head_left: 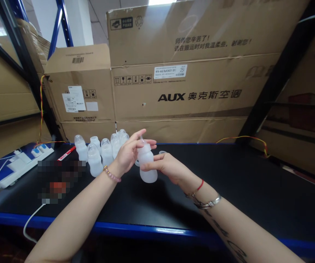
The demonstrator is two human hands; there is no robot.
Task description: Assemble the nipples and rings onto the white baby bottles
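Note:
A translucent white baby bottle [148, 174] stands upright between my two hands, above or on the black tabletop. My right hand [168, 166] is closed round its middle from the right side. Up at the bottle's top, the fingers of my left hand [128, 151] are wrapped at its neck and clear nipple [142, 140]. A clear round piece [162, 152] shows just behind my right hand, and another clear edge is partly hidden behind the held bottle. Several similar bottles [95, 162] with clear caps stand in a group left of my left hand.
On the left lie a red marker [66, 153], a blurred-out object with a white cable, and a white power strip [26, 168]. Large cardboard boxes [201, 87] line the back of the black table [242, 182]. A blue edge [146, 228] runs along the front.

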